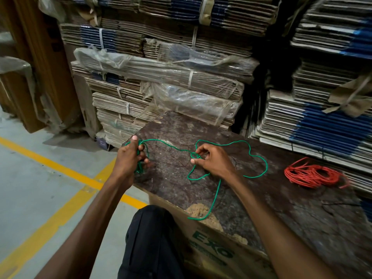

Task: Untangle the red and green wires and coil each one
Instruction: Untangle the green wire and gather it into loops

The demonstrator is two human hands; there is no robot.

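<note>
Head view shows the left hand [130, 156] gripping a bunched coil of thin green wire [259, 158] at the dark worn worktop's [281, 208] left edge. The right hand [213, 161] pinches a knot in its loose loops mid-worktop, while the coiled red wire [312, 174] lies near the right edge.

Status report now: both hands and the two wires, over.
Left hand grips green coil. Right hand pinches knot in green wire. Red wire coiled, lying apart on board. Loose green tail snarled.
</note>
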